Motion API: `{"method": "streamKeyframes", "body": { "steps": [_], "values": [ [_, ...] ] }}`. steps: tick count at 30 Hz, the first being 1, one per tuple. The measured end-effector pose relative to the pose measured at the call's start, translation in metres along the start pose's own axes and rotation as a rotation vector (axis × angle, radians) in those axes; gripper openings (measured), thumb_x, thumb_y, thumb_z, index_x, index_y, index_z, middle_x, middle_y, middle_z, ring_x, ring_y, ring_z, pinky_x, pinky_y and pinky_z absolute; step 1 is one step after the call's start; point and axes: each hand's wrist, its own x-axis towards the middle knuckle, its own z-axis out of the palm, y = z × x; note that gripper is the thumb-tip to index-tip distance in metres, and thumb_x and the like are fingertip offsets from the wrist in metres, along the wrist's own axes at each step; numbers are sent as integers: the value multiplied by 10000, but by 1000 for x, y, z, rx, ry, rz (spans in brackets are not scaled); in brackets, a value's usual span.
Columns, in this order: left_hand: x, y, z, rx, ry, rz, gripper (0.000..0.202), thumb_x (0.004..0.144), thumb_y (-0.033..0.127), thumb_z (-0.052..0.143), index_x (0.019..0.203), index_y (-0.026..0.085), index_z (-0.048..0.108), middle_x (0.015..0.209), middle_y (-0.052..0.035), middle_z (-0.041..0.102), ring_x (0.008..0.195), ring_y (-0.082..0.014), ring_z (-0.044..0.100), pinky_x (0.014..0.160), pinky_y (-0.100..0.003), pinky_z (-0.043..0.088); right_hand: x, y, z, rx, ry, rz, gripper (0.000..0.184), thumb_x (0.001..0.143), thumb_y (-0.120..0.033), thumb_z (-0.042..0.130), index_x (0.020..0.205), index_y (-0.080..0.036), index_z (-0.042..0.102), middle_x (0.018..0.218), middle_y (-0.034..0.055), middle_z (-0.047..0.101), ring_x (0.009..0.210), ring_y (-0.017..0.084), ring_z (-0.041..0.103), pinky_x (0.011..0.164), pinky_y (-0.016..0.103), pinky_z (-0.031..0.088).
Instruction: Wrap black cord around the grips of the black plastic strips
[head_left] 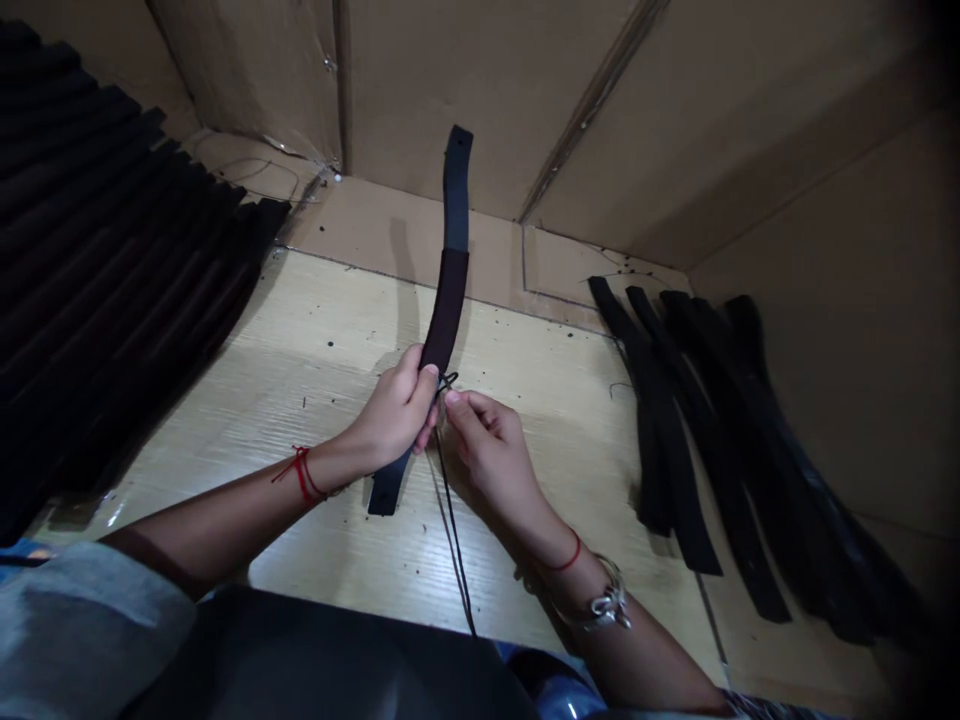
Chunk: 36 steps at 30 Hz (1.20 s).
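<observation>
A long, slightly curved dark strap [448, 300] stands out over the table, with a dark brown sleeve-like section in its middle and a small hole near each end. My left hand [397, 410] is closed around it just below the brown section, thumb on top. A thin black cord [452, 500] makes a small loop beside that thumb and trails down toward the table's near edge. At the loop, the thumb and finger of my right hand [487, 440] are pinched together on the cord. My fingers partly hide where cord and strap meet.
Many similar dark strips [112, 270] lie stacked in rows at the left. Several more black strips [697, 430] lie loosely spread on the right. Cardboard walls [480, 90] enclose the back and sides of the wooden tabletop [315, 370], which carries small dark specks.
</observation>
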Motion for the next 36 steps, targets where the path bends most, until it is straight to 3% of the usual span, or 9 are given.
{"method": "streamKeyframes", "body": {
  "steps": [4,7,12,16,20,25,27,30,36],
  "values": [
    [11,3,-14,-41,163,-13,87,1010,226,303,934,204,338,563,77,453,323,-75,407,297,-137,364,-3,-1,-6,-201,167,27,390,923,-449,524,630,-201,450,454,-84,300,379,78,261,404,225,243],
    [13,9,-19,-68,183,-10,80,1009,239,302,942,208,332,577,73,456,342,-82,420,313,-149,381,4,0,-22,-607,255,-44,390,965,-477,410,731,-187,525,491,-54,366,428,111,348,445,237,298],
    [5,14,-16,-110,79,-28,79,999,244,328,938,205,361,576,69,467,349,-84,415,308,-153,373,20,5,-54,-1048,406,-116,268,893,-320,535,986,-98,652,749,90,575,699,227,520,695,359,433],
    [6,9,-15,-176,59,-80,73,983,271,342,963,204,365,577,66,459,354,-90,412,306,-163,380,24,7,-67,-1258,451,-144,452,857,-232,578,1277,-66,578,1095,187,537,1014,284,525,945,403,424],
    [11,4,-18,-216,65,-113,87,957,284,365,974,199,375,571,60,460,349,-96,409,295,-168,371,27,-3,-85,-1360,545,-42,437,870,-302,590,1251,-89,609,1134,180,528,1021,264,556,942,371,447],
    [14,3,-21,-222,79,-106,112,941,300,397,984,197,391,570,60,463,351,-99,420,300,-169,377,15,-36,-130,-1460,991,259,437,860,-291,568,1205,-27,612,1274,312,466,1194,459,442,913,600,374],
    [15,3,-22,-221,88,-101,108,945,297,391,988,198,394,568,64,464,350,-95,420,307,-165,382,5,-47,-148,-1445,1067,409,472,786,-267,657,1154,25,623,1216,368,509,1150,497,485,865,606,400],
    [18,2,-21,-217,104,-111,81,959,282,371,955,201,372,565,70,464,342,-88,415,311,-154,377,-7,-55,-166,-1400,987,523,334,698,-255,737,943,-30,712,986,304,653,959,427,625,758,479,472],
    [23,2,-18,-190,96,-189,87,998,228,323,918,203,349,564,61,481,336,-92,431,316,-158,380,-6,-57,-170,-1302,783,436,252,614,-364,744,551,-144,638,547,96,597,624,270,602,552,334,393]
  ]
}}
